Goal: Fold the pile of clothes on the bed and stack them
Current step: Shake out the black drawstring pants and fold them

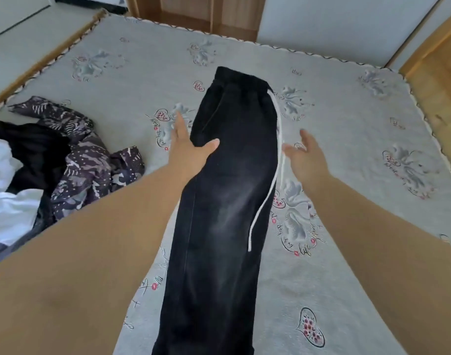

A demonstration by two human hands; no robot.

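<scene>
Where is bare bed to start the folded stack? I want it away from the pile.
Bare bed lies right of the black trousers, beyond the right hand, and across the far side past the waistband. The left side is crowded by the unfolded pile.

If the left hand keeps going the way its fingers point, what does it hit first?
Probably only bare mattress cover: the left hand points up the bed beside the black trousers; only its thumb lies on them. Depth is unclear.

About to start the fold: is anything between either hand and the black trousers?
Nothing visible. The left hand is open at the left edge of the black trousers, thumb over the cloth. The right hand is open just beside their right edge, by the white drawstring. The unfolded pile lies apart, far left.
</scene>
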